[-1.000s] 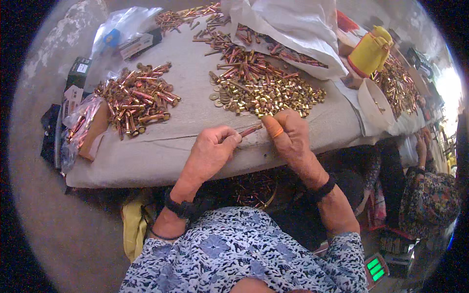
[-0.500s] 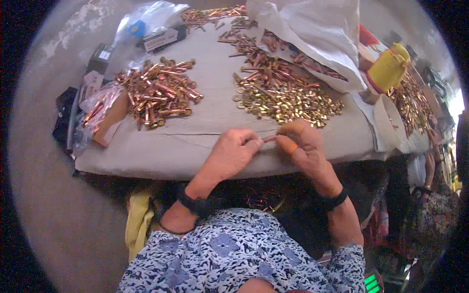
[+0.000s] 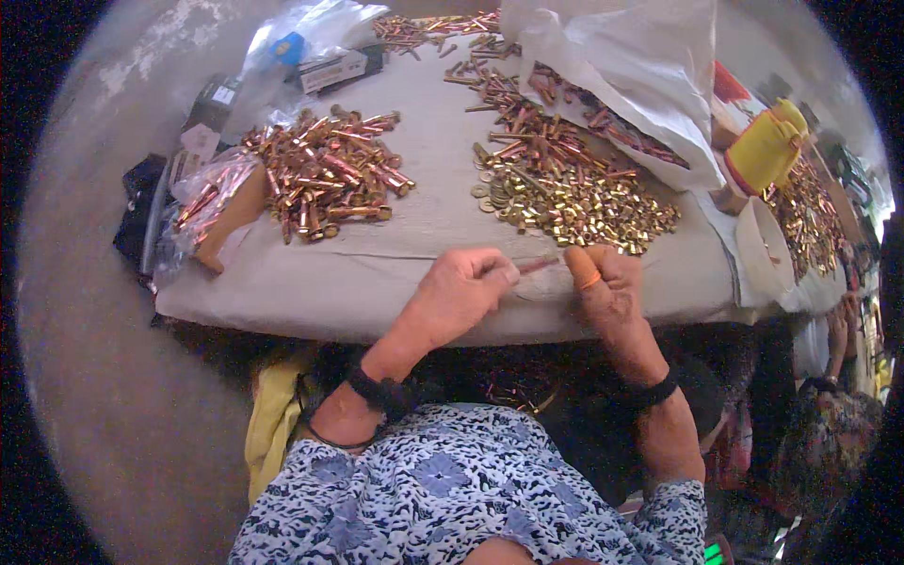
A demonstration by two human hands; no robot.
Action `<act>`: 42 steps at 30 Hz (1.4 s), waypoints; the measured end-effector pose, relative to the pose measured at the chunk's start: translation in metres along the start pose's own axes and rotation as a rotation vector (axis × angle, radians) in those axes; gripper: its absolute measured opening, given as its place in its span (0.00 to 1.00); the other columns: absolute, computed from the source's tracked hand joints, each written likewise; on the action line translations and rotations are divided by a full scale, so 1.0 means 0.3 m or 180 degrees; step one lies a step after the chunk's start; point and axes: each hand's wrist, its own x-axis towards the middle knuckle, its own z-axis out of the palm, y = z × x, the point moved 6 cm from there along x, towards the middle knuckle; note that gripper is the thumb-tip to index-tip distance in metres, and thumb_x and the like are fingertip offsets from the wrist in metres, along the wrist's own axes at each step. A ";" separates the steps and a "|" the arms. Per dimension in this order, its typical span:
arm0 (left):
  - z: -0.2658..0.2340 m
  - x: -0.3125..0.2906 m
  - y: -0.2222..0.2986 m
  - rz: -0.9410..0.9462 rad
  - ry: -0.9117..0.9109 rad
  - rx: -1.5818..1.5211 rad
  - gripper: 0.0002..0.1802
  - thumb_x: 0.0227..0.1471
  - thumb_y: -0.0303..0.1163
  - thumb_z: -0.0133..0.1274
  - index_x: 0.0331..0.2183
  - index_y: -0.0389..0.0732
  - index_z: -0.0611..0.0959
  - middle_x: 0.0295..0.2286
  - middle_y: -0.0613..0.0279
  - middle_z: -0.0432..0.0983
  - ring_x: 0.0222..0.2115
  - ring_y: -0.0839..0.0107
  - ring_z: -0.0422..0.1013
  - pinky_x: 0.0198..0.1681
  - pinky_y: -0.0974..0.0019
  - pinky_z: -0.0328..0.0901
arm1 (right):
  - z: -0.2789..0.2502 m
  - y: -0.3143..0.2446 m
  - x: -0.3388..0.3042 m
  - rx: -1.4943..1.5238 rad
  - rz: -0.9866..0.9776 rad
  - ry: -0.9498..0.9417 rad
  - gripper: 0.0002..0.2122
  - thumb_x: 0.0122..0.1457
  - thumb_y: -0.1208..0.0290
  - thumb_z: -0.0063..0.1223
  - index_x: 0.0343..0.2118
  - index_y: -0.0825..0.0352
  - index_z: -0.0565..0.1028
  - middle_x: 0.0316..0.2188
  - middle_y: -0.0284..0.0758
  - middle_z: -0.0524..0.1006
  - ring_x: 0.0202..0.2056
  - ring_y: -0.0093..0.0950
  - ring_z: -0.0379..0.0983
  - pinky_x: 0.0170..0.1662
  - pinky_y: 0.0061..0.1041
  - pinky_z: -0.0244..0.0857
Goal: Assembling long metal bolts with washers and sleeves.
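My left hand (image 3: 463, 288) pinches a thin copper-coloured bolt (image 3: 540, 265) that points right over the table's front part. Close to the bolt's free end is my right hand (image 3: 610, 286), its fingers curled in and an orange band around one digit. What those fingers hold, if anything, is hidden. Just beyond my right hand lies a heap of small brass-coloured nuts (image 3: 607, 209), with flat washers (image 3: 493, 196) at its left edge. Copper-coloured bolts (image 3: 539, 141) spread behind the nuts. To the left, thicker bolts with nuts on them (image 3: 330, 179) form another pile.
A white sack (image 3: 626, 71) spills bolts at the back right, near a yellow jug (image 3: 767, 149) and a white container (image 3: 759, 240). Left of the piles are a clear plastic bag (image 3: 202, 202), a cardboard piece (image 3: 229, 218) and small boxes (image 3: 334, 72). Another person's arm (image 3: 836, 339) shows far right.
My right hand has drawn back a little to the right from the bolt, and its fingers have curled in. More of the bolt shows. The whole view has shifted slightly.
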 end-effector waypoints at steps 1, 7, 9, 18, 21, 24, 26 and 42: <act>-0.048 -0.004 0.022 -0.0073 0.0318 0.0285 0.12 0.49 0.38 0.49 0.28 0.39 0.78 0.15 0.72 0.66 0.15 0.82 0.60 0.18 0.75 0.56 | -0.006 -0.016 0.000 -0.0120 -0.0244 0.0062 0.14 0.53 0.65 0.50 0.16 0.69 0.71 0.13 0.41 0.67 0.18 0.35 0.64 0.23 0.32 0.55; -0.622 -0.071 0.169 0.1008 0.3044 0.1506 0.20 0.47 0.38 0.53 0.39 0.34 0.76 0.32 0.57 0.74 0.23 0.77 0.67 0.23 0.73 0.63 | 0.018 -0.087 0.005 -0.0696 -0.1023 -0.0167 0.17 0.52 0.63 0.50 0.11 0.68 0.68 0.11 0.42 0.66 0.16 0.40 0.63 0.21 0.35 0.54; -0.728 -0.088 0.150 0.0932 0.3307 0.1944 0.19 0.47 0.38 0.53 0.37 0.32 0.76 0.27 0.59 0.74 0.23 0.76 0.68 0.26 0.73 0.62 | 0.027 -0.089 -0.001 -0.0750 -0.1334 -0.0072 0.14 0.50 0.69 0.53 0.13 0.68 0.67 0.11 0.38 0.64 0.16 0.33 0.61 0.22 0.31 0.53; -0.479 0.056 0.325 0.0995 0.1715 0.2312 0.16 0.44 0.39 0.51 0.30 0.35 0.80 0.22 0.53 0.74 0.25 0.66 0.71 0.30 0.66 0.63 | 0.033 -0.081 -0.003 -0.1249 -0.1824 0.0043 0.17 0.50 0.63 0.52 0.10 0.66 0.66 0.11 0.42 0.66 0.18 0.43 0.65 0.23 0.39 0.57; -0.401 0.183 0.393 0.1330 0.1542 0.2912 0.17 0.41 0.40 0.51 0.29 0.37 0.81 0.26 0.50 0.75 0.29 0.55 0.71 0.35 0.61 0.64 | 0.036 -0.086 -0.010 -0.1200 -0.2021 0.0069 0.16 0.49 0.63 0.53 0.10 0.65 0.66 0.11 0.41 0.66 0.16 0.42 0.64 0.21 0.39 0.57; -0.299 0.345 0.412 0.1404 0.1199 0.3165 0.15 0.40 0.38 0.50 0.28 0.38 0.81 0.27 0.50 0.75 0.31 0.54 0.71 0.36 0.60 0.65 | 0.030 -0.083 -0.012 -0.1248 -0.2146 0.0202 0.16 0.48 0.62 0.53 0.10 0.64 0.66 0.10 0.39 0.66 0.16 0.41 0.64 0.21 0.38 0.57; -0.243 0.460 0.386 0.1385 0.0983 0.3226 0.14 0.39 0.36 0.50 0.28 0.37 0.81 0.28 0.49 0.75 0.31 0.53 0.71 0.36 0.59 0.65 | 0.031 -0.075 -0.011 -0.1303 -0.2208 0.0090 0.16 0.48 0.63 0.53 0.10 0.64 0.66 0.10 0.38 0.66 0.15 0.41 0.64 0.21 0.38 0.57; -0.115 0.745 0.067 0.1116 -0.0160 0.3161 0.18 0.34 0.38 0.55 0.25 0.32 0.78 0.22 0.47 0.74 0.25 0.58 0.71 0.29 0.59 0.64 | 0.025 -0.072 -0.031 -0.1098 -0.2441 0.0081 0.11 0.43 0.69 0.58 0.15 0.62 0.65 0.14 0.32 0.64 0.19 0.32 0.62 0.24 0.31 0.55</act>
